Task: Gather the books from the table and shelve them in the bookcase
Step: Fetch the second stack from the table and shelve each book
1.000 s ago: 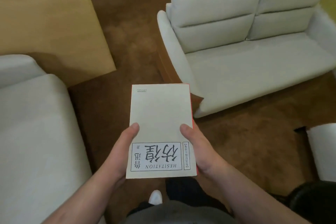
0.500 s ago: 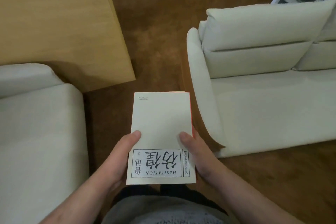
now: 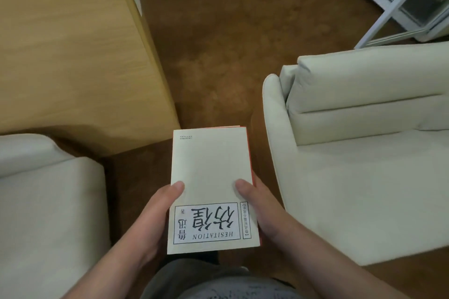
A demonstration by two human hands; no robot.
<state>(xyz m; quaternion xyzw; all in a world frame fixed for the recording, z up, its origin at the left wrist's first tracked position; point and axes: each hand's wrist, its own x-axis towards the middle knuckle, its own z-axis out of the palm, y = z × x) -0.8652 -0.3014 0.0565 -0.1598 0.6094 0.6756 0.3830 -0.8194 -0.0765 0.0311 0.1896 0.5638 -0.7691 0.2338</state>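
Far left: pale seat cushion point(image 3: 48, 213), its corner close to the person's left forearm. Behind it, a light wooden counter point(image 3: 73, 43); since a second ago its corner has slid right and nearer in the view, so the person is likely walking forward along it.

Left hand point(image 3: 155, 216): fingers curled under the book point(image 3: 211, 184), thumb flat on the cover, closed on its left edge. The book lies level, held in front of the waist, title upside down to the viewer, with a red cover edge showing beneath, possibly a second volume.

Right hand point(image 3: 264, 213): same grip on the right edge, thumb on top.

Right: white sofa point(image 3: 364, 165), whose armrest has drawn in beside the book. A white-framed glass door point(image 3: 401, 0) has come into the far right corner.

Open room: a brown carpet point(image 3: 218, 56) lane runs ahead between counter corner and sofa arm, narrow but clear. No bookcase in sight; the carry probably continues.
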